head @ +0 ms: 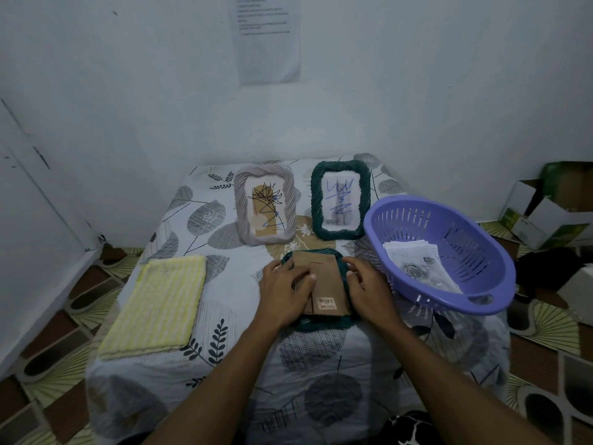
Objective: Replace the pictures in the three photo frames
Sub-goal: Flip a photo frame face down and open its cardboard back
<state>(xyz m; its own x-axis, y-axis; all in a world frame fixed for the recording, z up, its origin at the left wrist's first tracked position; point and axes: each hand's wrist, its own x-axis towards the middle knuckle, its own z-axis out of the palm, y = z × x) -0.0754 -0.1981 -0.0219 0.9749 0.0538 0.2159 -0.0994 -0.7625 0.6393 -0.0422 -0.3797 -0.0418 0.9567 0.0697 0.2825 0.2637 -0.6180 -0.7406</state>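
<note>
- Both forearms reach in from the near edge of the worktop (231, 358), which has a leaf-print cover, and meet at the face-down frame (321, 324).
- The left hand (285, 290) lies on the left half of the brown backing board (325, 281), its fingers stretched loosely across it and pressing down. They hide the frame's left rim.
- The right hand (369, 284) is at the frame's right edge, with fingers and thumb curled round the dark green rim.
- A small sticker (326, 303) sits low on the board; its print is too blurred to read.
- Left of the face-down frame, well apart, a folded yellow cloth (170, 303) lies flat.
- Right of it, near the right hand, a purple basket (475, 252) sits tilted and holds printed pictures (417, 264), one showing a rose.
- Behind the face-down frame stands a grey frame (240, 203) with a plant drawing scribbled over in blue.
- Just right of that stands a green frame (316, 200), its pale picture also scribbled over.
- Far right of the face-down frame, on the patterned floor, lie open cardboard boxes (545, 213), cut off at the edge.
- High on the wall behind, a sheet of paper (266, 36) carries text too small to read.
</note>
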